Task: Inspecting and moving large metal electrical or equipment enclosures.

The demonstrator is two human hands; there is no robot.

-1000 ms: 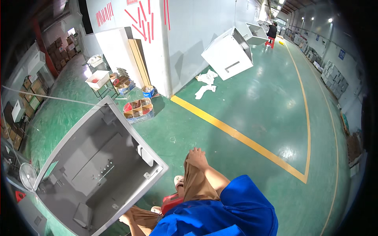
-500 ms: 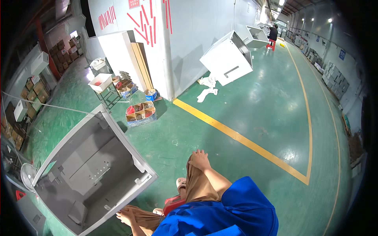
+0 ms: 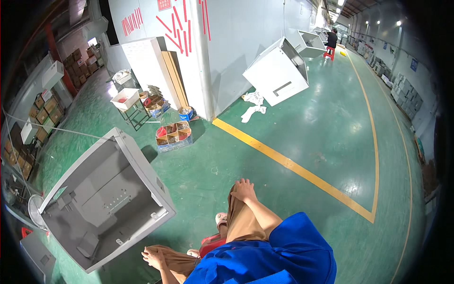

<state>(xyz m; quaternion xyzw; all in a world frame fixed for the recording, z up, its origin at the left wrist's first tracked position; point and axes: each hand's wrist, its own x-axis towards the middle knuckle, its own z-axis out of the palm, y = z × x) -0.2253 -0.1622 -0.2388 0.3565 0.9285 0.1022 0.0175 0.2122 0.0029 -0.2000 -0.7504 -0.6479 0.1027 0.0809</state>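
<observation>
My right hand point(image 3: 244, 190) rests on my right knee, fingers spread over the brown trousers point(image 3: 250, 221). My left hand point(image 3: 154, 258) lies on my left knee with its fingers stretched out. Neither hand holds anything. Left of my knees is a large grey metal cabinet point(image 3: 163, 189), its open side facing me. Inside it are a perforated back panel, small brackets and a pale block-like part. A gap separates the cabinet from my left hand. A thin cable point(image 3: 61, 128) runs to its upper edge.
A divided box of small parts point(image 3: 174, 144) sits on the green floor beyond the cabinet, near a white tray on a stand point(image 3: 125, 98). A white metal cabinet point(image 3: 279, 75) leans by the wall above white cloths point(image 3: 254, 112). A person point(image 3: 332, 39) sits on a red stool far off.
The grey cabinet has turned and shifted left, away from my left hand, showing more of its outer side. My hands stay on my knees. The view has shifted slightly.
</observation>
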